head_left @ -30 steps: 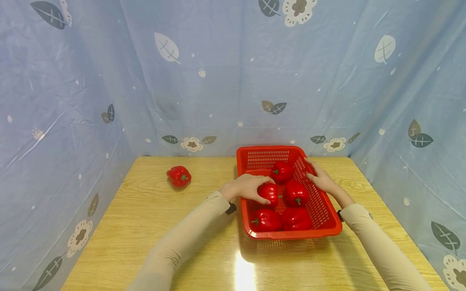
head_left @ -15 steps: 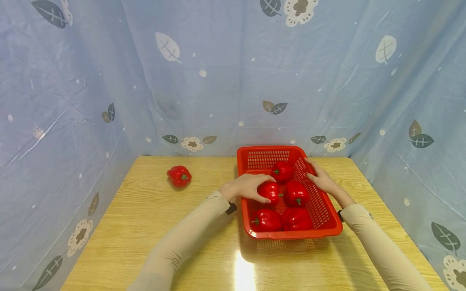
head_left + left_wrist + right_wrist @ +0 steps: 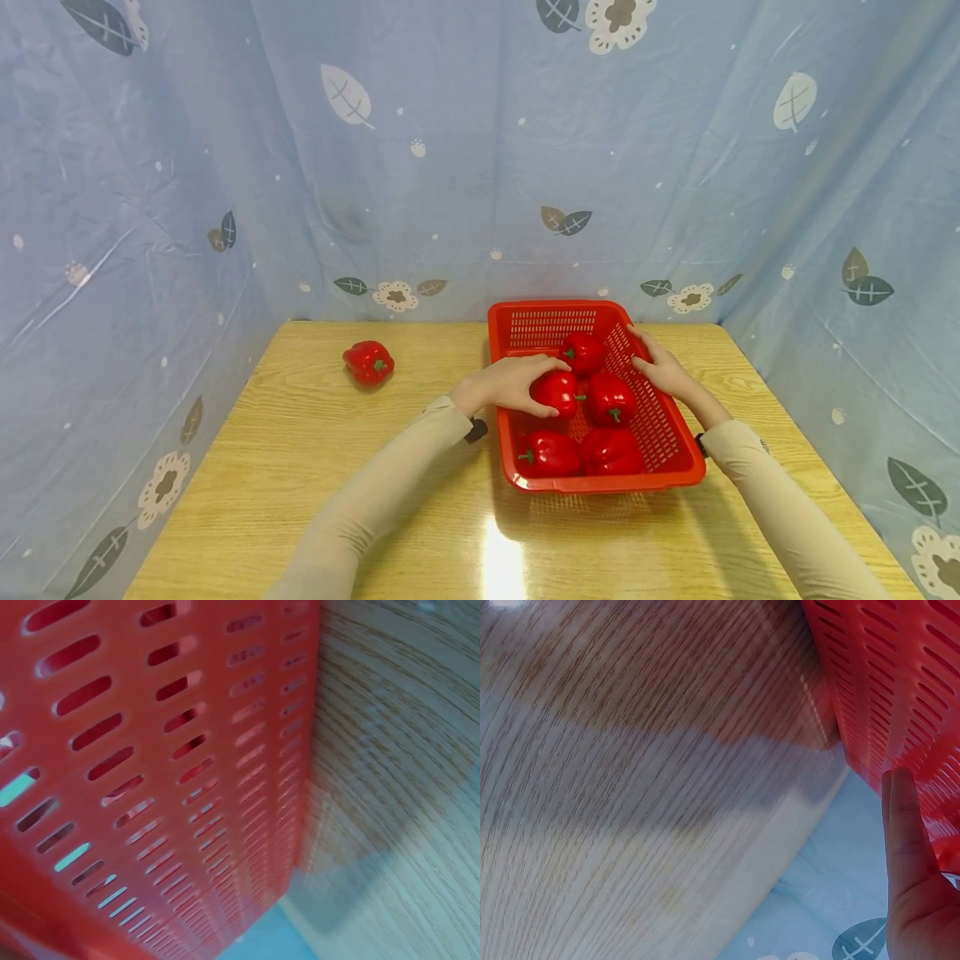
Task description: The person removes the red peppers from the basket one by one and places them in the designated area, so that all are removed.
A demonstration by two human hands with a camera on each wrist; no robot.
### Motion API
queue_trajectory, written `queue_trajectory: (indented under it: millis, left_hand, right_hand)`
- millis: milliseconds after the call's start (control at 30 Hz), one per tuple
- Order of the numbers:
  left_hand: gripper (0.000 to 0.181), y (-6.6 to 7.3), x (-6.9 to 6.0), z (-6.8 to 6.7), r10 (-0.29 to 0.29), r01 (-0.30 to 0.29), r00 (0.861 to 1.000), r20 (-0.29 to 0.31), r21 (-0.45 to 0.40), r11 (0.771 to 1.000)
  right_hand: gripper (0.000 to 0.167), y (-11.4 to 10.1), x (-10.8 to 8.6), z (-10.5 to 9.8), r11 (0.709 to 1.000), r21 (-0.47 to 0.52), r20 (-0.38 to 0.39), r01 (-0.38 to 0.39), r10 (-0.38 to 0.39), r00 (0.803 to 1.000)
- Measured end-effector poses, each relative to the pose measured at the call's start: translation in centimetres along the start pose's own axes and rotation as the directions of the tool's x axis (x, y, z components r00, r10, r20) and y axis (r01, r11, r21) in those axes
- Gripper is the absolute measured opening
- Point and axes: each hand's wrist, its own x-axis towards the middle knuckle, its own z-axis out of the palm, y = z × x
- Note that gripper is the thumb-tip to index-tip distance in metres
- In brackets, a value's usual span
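Observation:
In the head view a red plastic basket (image 3: 600,483) stands on the table with several red bell peppers in it. My left hand (image 3: 510,385) reaches over its left rim and holds one bell pepper (image 3: 557,394) between thumb and fingers, stem to the right. Beside that lie other bell peppers (image 3: 611,398), two of them near the front wall. At the right rim is my right hand (image 3: 666,372), thumb over the inside, fingers along the outside. The right wrist view shows these straight fingers (image 3: 907,832) against the slotted wall. The left wrist view shows only basket wall and table.
A single red bell pepper (image 3: 369,363) lies on the wooden table (image 3: 300,450), left of the basket. Blue patterned curtain (image 3: 420,192) encloses the back and both sides. The basket's back wall stands close to the table's rear edge.
The bell pepper in my left hand has shifted slightly right and away from me, with the fingers following. The right hand and the basket have stayed in place.

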Motion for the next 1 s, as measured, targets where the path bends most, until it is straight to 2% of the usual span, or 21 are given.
queue_trajectory:
  millis: [467, 800, 1000]
  left_hand:
    - [0.069, 0.3, -0.4, -0.6, 0.013, -0.013, 0.999, -0.029, -0.004, 1.0]
    - [0.071, 0.5, -0.5, -1.1, 0.051, -0.052, 0.996, -0.079, -0.008, 0.999]
    - [0.072, 0.8, -0.6, -1.4, 0.05, -0.052, 0.994, -0.095, -0.019, 0.998]
  right_hand:
    - [0.058, 0.0, -0.1, 0.0, 1.0, 0.019, 0.007, 0.002, -0.002, 1.0]
    - [0.058, -0.1, 0.0, -0.1, 1.0, 0.006, 0.003, -0.01, 0.01, 1.0]
    - [0.058, -0.1, 0.0, -0.1, 1.0, 0.008, 0.003, -0.015, 0.015, 1.0]
